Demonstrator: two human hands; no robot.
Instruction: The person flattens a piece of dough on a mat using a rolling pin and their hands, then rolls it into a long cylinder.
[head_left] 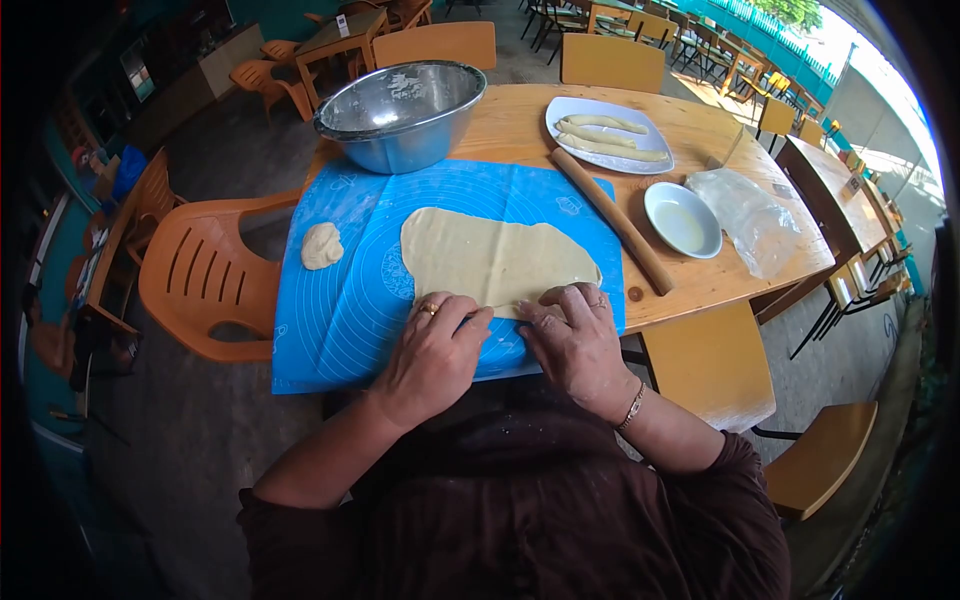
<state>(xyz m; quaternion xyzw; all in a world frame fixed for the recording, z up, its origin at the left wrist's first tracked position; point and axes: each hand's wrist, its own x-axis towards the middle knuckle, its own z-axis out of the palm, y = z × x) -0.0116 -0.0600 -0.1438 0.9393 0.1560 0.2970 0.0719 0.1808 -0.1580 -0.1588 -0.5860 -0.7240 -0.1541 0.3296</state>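
Observation:
A flat, rolled-out sheet of dough [495,255] lies on a blue silicone baking mat [330,345] printed with white circles. My left hand [435,345], with a ring on one finger, is closed on the sheet's near edge at its left part. Beside it, my right hand [578,340], dusted with flour and wearing a bracelet, pinches the same edge farther right. Between the hands the edge looks slightly turned up. A small lump of dough [322,246] sits on the mat's left side. A wooden rolling pin [613,222] lies slantwise across the mat's right edge.
At the back left of the wooden table [520,100] stands a floury metal bowl [402,115]. A white plate [655,150] holds several dough rolls. Right of the rolling pin are a small white bowl [683,219] and a clear plastic bag [750,220]. An orange chair [205,275] stands at left.

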